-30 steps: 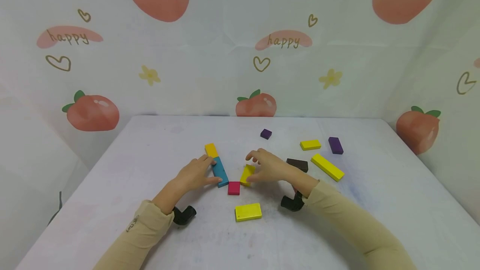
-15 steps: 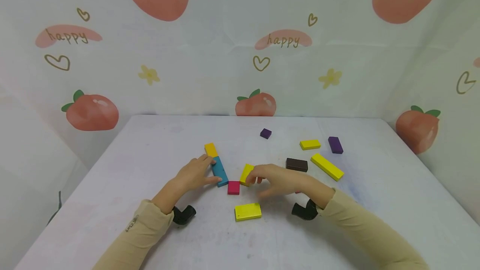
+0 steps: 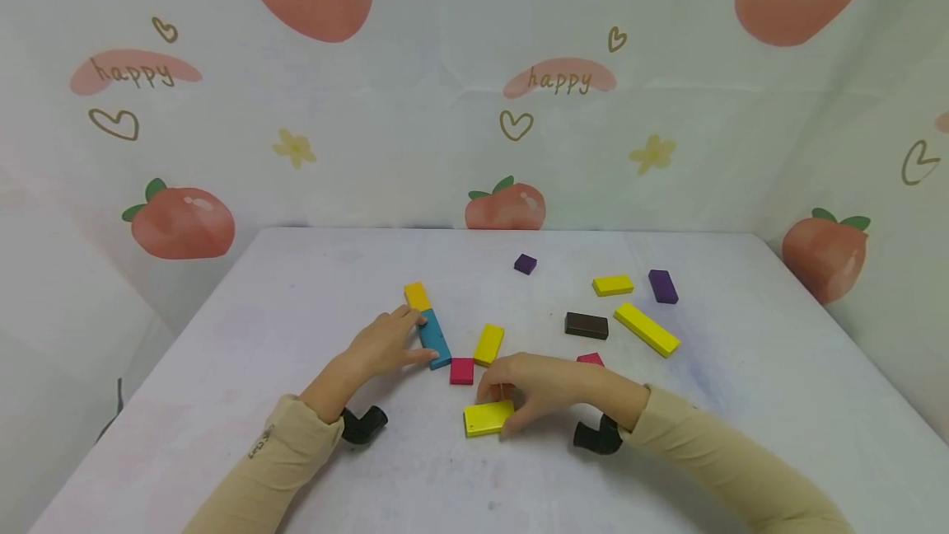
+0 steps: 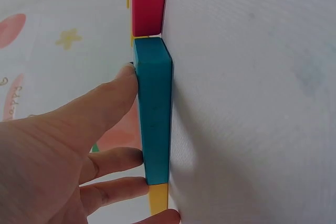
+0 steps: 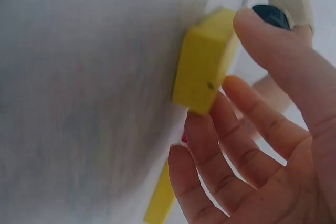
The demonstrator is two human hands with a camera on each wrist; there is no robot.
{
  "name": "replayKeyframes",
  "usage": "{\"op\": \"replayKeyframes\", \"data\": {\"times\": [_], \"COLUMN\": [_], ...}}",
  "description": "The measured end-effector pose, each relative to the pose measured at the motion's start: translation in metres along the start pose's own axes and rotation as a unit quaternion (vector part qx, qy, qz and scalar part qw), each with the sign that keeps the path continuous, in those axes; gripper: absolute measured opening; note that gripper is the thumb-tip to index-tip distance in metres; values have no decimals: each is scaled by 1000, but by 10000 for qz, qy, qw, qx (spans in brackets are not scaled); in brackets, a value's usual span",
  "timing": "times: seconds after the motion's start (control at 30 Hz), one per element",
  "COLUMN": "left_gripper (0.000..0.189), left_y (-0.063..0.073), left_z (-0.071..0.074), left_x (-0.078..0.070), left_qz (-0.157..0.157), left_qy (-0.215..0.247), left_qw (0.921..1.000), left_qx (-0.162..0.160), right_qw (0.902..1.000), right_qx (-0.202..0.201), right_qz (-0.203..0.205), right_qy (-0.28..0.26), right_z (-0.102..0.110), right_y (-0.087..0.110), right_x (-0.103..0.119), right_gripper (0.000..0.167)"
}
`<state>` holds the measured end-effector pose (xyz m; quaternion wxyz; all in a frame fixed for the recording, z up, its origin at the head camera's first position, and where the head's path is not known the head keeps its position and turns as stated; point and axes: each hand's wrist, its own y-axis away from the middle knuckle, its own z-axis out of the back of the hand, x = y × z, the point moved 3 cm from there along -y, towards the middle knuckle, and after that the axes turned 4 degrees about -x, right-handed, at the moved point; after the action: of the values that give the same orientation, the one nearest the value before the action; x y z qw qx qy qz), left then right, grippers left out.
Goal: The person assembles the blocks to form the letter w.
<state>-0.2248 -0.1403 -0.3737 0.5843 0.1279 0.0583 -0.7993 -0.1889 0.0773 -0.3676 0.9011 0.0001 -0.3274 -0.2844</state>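
Note:
In the head view my left hand (image 3: 381,342) rests on a blue block (image 3: 435,339), its thumb and fingertips touching the top with the fingers fairly straight. An orange-yellow block (image 3: 418,296) adjoins the blue one's far end, and a red square block (image 3: 462,371) sits by its near end. Right of the red one lies a tilted yellow block (image 3: 489,344). My right hand (image 3: 544,386) pinches a nearer yellow block (image 3: 485,419), thumb on the near side and fingers on the far side. The right wrist view shows this yellow block (image 5: 202,66) between thumb and fingers, slightly blurred.
Farther right lie a dark brown block (image 3: 586,325), a long yellow block (image 3: 647,330), a short yellow block (image 3: 613,286) and a purple block (image 3: 663,287). A small purple block (image 3: 525,264) is at the back. Another red block (image 3: 590,359) is partly hidden behind my right wrist.
My right hand has left the tilted yellow block and come nearer, down to the front yellow block, which has not shifted. The left hand stays on the blue block.

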Motion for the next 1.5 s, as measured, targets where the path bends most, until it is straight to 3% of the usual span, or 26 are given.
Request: {"op": "replayKeyframes", "data": {"times": [0.57,1.5], "left_gripper": [61,59], "left_y": [1,2], "left_z": [1,1], "left_x": [-1,0], "left_qz": [32,-45], "left_qy": [34,90], "left_qw": [10000,9999], "left_qx": [29,-27], "right_qw": [9991,9932], "right_qx": [-31,-990], "right_qz": [-215,-486], "right_qy": [372,373], "right_z": [-7,12], "right_y": [-3,17], "right_x": [5,-16], "right_gripper": [34,34]}}
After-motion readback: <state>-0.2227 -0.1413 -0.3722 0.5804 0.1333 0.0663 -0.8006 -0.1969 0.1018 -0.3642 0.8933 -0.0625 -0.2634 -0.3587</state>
